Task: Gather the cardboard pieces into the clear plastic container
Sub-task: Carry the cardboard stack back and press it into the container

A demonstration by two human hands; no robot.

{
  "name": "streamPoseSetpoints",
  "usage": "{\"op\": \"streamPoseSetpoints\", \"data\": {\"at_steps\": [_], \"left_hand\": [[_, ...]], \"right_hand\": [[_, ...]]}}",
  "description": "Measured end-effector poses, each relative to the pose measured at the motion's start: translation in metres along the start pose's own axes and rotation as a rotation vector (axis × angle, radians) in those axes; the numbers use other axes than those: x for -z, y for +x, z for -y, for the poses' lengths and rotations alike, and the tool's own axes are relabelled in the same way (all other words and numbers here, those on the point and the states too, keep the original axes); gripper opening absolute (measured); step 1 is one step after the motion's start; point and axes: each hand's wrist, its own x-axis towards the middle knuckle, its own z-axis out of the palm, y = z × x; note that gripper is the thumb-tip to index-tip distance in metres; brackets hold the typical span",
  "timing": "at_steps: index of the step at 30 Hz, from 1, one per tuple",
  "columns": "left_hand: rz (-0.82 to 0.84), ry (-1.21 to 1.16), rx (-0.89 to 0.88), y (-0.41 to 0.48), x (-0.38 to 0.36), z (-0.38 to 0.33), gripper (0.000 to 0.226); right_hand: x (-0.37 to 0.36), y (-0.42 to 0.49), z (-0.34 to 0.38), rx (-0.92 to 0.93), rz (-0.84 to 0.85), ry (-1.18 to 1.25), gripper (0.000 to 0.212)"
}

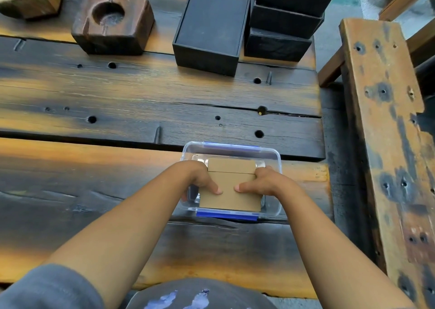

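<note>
On the near edge of a rough, scorched wooden table (117,92), straight below my head camera, sits the clear plastic container (276,158), a rounded rectangle with blue clips on its long sides. I have both hands over it. My left hand (202,179) and right hand (263,180) each grip one side of a flat brown cardboard piece (229,195), thumbs pressed on top, fingers curled under its edges, so the sheet stays level as it goes in. It hangs at the container's mouth, tipped slightly toward me. A second cardboard piece (231,165) shows behind it, probably lying inside already, though the clear walls make the depth hard to judge. The cardboard looks matte, stiff and square-cut; the container is glossy. I see no loose cardboard elsewhere, so I judge the task nearly finished. Further back stand two chunky wooden blocks (113,23) with round hollows and several black boxes (209,28), one open and others stacked.
</note>
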Motion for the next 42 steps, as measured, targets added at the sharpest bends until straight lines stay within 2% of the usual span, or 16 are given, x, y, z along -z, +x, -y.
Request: {"op": "streamPoseSetpoints", "data": {"at_steps": [5, 6, 10, 13, 19, 22, 25, 30, 38, 42], "left_hand": [[0.025, -0.071, -0.101, -0.003, 0.005, 0.009, 0.084], [0.026, -0.059, -0.101, -0.002, 0.003, 0.009, 0.086], [-0.015, 0.015, -0.057, 0.002, -0.002, 0.004, 0.093], [0.02, 0.017, -0.029, 0.004, 0.002, 0.001, 0.093], [0.092, 0.008, -0.031, 0.003, 0.007, 0.004, 0.093], [0.121, -0.036, -0.054, 0.003, 0.009, 0.006, 0.085], [0.137, -0.057, -0.067, 0.003, 0.012, 0.009, 0.077], [0.093, -0.009, -0.03, 0.003, 0.007, 0.005, 0.09], [0.053, -0.01, -0.04, 0.003, 0.005, 0.006, 0.086], [-0.132, 0.069, -0.033, 0.005, -0.007, 0.004, 0.085]], "right_hand": [[0.004, -0.005, -0.009, 0.11, 0.042, 0.26, 0.069], [0.003, -0.004, -0.008, 0.107, 0.036, 0.243, 0.07], [0.005, -0.001, 0.003, -0.008, 0.052, 0.013, 0.097], [0.01, 0.002, 0.007, -0.036, 0.114, -0.006, 0.097], [0.012, 0.002, 0.002, -0.005, 0.125, 0.004, 0.096], [0.012, 0.002, -0.005, 0.057, 0.121, 0.129, 0.1], [0.005, 0.004, -0.003, 0.091, 0.116, 0.088, 0.102], [0.0, 0.009, 0.001, 0.022, 0.105, 0.023, 0.114], [-0.003, 0.004, 0.003, 0.048, 0.05, 0.04, 0.106], [-0.013, -0.002, 0.009, -0.01, -0.067, -0.051, 0.096]]}}
